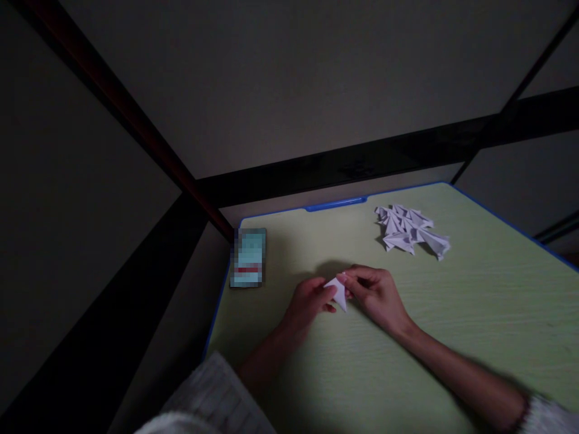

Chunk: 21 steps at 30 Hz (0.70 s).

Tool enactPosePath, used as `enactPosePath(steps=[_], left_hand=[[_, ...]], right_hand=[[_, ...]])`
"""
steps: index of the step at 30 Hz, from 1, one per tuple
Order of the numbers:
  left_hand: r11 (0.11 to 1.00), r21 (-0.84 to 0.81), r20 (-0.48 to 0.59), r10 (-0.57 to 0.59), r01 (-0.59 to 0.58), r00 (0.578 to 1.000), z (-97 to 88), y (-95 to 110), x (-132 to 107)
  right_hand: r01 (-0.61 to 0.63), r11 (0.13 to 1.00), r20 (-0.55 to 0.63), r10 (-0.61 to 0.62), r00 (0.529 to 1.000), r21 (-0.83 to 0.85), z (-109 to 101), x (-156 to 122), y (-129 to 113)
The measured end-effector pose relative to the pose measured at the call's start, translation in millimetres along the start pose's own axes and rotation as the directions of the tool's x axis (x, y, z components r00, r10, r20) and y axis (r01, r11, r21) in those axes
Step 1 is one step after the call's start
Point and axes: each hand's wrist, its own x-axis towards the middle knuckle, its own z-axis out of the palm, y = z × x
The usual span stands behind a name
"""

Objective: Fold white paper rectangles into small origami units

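Observation:
A small folded piece of white paper [338, 292] sits between both of my hands, low over the pale green table [474, 301]. My left hand [307, 303] pinches its left side with curled fingers. My right hand [375, 292] grips it from the right, fingers bent over the top. Only a pointed white corner of the paper shows between the fingers.
A pile of several folded white paper pieces [409, 230] lies at the back right of the table. A blurred teal card or phone [248, 257] rests at the table's back left corner. The table has a blue rim [335, 204]; dark walls and beams surround it.

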Motion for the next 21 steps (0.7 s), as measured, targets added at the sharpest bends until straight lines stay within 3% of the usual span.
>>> enactPosePath(steps=[2, 7, 13, 17, 21], left_hand=[[0.998, 0.063, 0.007, 0.02, -0.02, 1.0, -0.2, -1, 0], [0.961, 0.226, -0.141, 0.196, -0.162, 0.97, 3.8, -2, 0], [0.994, 0.091, -0.099, 0.073, -0.065, 0.992, 13.8, -3, -3], [0.992, 0.093, -0.126, 0.095, -0.083, 0.987, 15.0, -1, -6], [0.991, 0.087, -0.078, 0.108, -0.101, 0.991, 14.5, 1, -7]], right_hand=[[-0.007, 0.999, -0.007, 0.007, 1.0, 0.048, 1, -1, -1], [0.013, 0.993, -0.039, -0.009, 0.999, 0.119, 3, -1, -1], [0.018, 0.996, -0.134, -0.007, 0.991, 0.086, 4, -3, 0], [-0.021, 0.984, -0.174, 0.053, 0.983, 0.179, 4, -1, 3], [-0.025, 0.97, -0.206, 0.076, 0.976, 0.241, 3, 2, 9]])
